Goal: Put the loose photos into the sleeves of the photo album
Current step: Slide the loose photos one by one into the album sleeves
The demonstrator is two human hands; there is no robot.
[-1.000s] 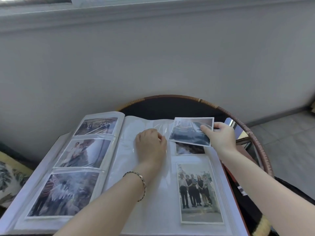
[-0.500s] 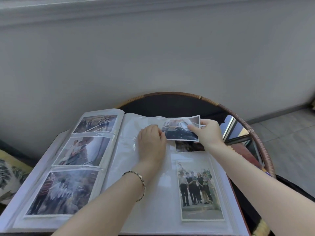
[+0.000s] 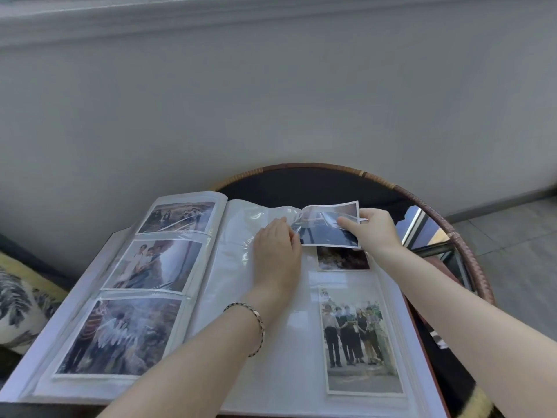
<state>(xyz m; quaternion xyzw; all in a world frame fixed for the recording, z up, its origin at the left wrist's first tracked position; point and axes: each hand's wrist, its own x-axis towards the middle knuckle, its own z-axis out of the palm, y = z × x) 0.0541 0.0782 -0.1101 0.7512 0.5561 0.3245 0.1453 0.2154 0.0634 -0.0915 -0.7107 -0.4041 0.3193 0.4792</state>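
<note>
The photo album [image 3: 229, 300] lies open on a round table. Its left page holds three sleeved photos. On the right page sit a group photo [image 3: 358, 339] in the lower sleeve and a dark photo [image 3: 342, 259] above it. My right hand [image 3: 372, 229] pinches a loose photo [image 3: 327, 226] by its right edge, its left end under the clear film of the top sleeve [image 3: 265, 215]. My left hand [image 3: 277, 248] rests palm down on the right page, fingertips at the sleeve opening beside the photo.
The round table [image 3: 446, 224] has a woven rattan rim and a dark glass top, showing behind and right of the album. A patterned cushion [image 3: 18, 300] lies at the left edge. A grey wall stands close behind; tiled floor lies to the right.
My right hand has carried the loose photo leftward and down, and its left end has slid under the top sleeve's film. My left hand stayed on the page.
</note>
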